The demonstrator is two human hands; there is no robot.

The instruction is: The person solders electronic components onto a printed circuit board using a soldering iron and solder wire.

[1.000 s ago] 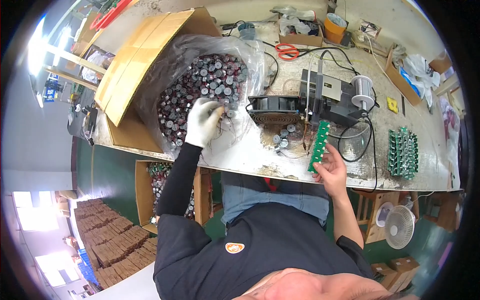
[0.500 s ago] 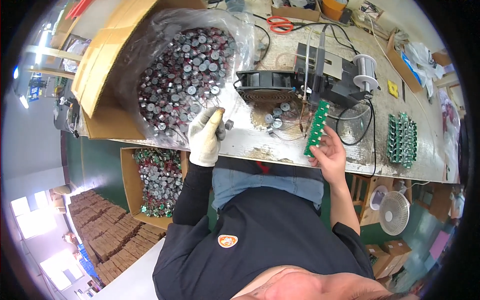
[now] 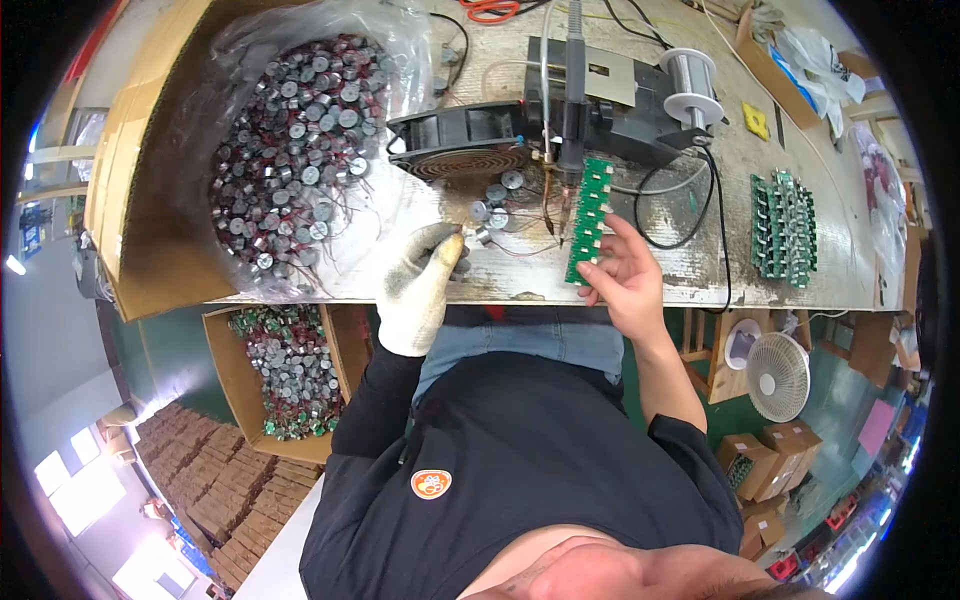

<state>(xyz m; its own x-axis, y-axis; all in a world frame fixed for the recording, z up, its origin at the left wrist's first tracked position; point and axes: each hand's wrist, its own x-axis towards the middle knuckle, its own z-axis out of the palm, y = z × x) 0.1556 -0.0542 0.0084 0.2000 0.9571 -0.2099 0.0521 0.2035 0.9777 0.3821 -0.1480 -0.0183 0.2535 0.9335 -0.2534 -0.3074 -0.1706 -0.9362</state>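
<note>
My left hand (image 3: 415, 290), in a whitish work glove, has thumb and fingers pinched together at the table's front edge. At its fingertips is a small round silver part with thin wires (image 3: 484, 236), its wires trailing right. My bare right hand (image 3: 627, 275) grips a long green circuit board (image 3: 590, 220) by its lower end, holding it tilted upright. Beside the board, a soldering iron (image 3: 574, 110) points down, its tip close to the board's left edge. A few loose silver parts (image 3: 497, 200) lie between the hands, below a black fan (image 3: 460, 142).
A plastic-lined carton (image 3: 150, 170) full of silver wired parts stands left. A solder wire spool (image 3: 690, 85), a yellow sponge (image 3: 755, 121) and stacked green boards (image 3: 785, 228) are at right. Below the table edge sits another filled box (image 3: 225, 360). A black cable (image 3: 722, 230) hangs over the edge.
The view has shifted, so the bench items sit further left and higher. My left hand, with the silver part, has come closer to the board and iron. The right hand still holds the board.
</note>
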